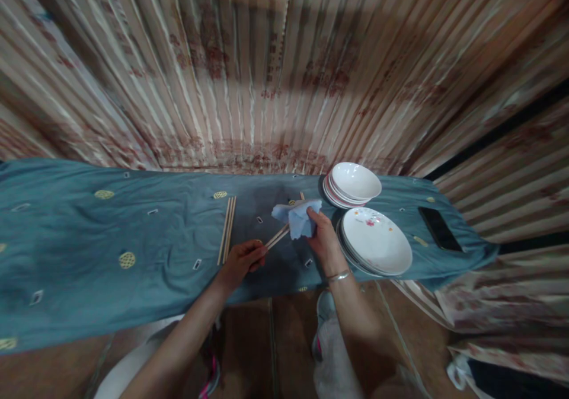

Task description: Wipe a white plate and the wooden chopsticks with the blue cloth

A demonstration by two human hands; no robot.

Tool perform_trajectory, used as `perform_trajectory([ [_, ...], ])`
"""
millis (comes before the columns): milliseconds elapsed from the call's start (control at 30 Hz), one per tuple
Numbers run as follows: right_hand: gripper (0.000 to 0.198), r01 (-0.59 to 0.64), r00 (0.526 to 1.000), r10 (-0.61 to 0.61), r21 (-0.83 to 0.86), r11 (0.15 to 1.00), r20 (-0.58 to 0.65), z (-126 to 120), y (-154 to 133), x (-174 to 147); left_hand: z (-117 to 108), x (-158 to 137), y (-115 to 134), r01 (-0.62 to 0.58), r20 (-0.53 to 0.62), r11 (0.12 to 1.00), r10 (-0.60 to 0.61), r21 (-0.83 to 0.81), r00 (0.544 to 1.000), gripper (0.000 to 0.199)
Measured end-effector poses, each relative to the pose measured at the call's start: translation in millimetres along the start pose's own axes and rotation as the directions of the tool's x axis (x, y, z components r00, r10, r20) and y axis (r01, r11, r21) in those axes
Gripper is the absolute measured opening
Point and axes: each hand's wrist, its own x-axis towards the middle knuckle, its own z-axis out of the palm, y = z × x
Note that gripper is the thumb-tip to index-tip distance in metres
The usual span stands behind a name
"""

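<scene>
My left hand (244,257) is closed around the near ends of a pair of chopsticks (278,237), which slant up to the right above the table. A light blue cloth (302,216) is pinched in my right hand (323,236) and wraps the middle of those chopsticks. Beyond the cloth a light wooden tip (302,195) shows; whether it belongs to the held pair I cannot tell. Several loose chopsticks (227,230) lie side by side on the table, just left of and beyond my left hand.
A stack of white bowls (355,181) stands at the back right, with a stack of plates (377,242) in front of it. Farther right lies a black phone (439,228). The teal cloth-covered table (173,209) meets a patterned curtain (267,91) at its far edge.
</scene>
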Motion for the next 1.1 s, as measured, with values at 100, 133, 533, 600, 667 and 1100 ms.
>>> perform_trajectory([
  [100, 0.022, 0.019, 1.0, -0.018, 0.011, 1.0, -0.015, -0.2, -3.1, -0.2, -0.7, 0.2, 0.0, 0.005, -0.005, 1.0, -0.005, -0.007, 1.0, 0.033],
  [133, 0.022, 0.023, 1.0, -0.022, 0.011, 1.0, -0.018, -0.3, -3.4, -0.3, -0.6, 0.3, 0.0, 0.007, -0.003, 1.0, -0.007, -0.012, 1.0, 0.033],
  [533, 0.02, -0.001, 1.0, 0.001, 0.017, 1.0, 0.0, -2.0, 2.7, 1.8, 1.3, 0.9, -1.4, 0.001, -0.036, 1.0, -0.001, -0.014, 0.999, 0.031],
  [600, 0.019, 0.0, 0.999, 0.002, 0.051, 0.999, -0.036, -6.2, 1.8, 6.0, 1.4, 0.7, -0.6, -0.007, -0.027, 1.0, 0.007, -0.008, 1.0, 0.03],
  [667, 0.017, 0.011, 0.998, -0.005, 0.093, 0.996, -0.07, -11.3, -0.3, 10.3, 0.8, 0.6, 0.4, -0.011, -0.027, 1.0, 0.011, -0.013, 1.0, 0.03],
  [1100, 0.027, -0.151, 0.943, 0.192, -0.164, 0.975, 0.272, 22.9, 34.2, -23.9, 2.0, 3.2, 4.7, -0.056, -0.11, 0.975, 0.033, -0.216, 0.993, 0.033],
])
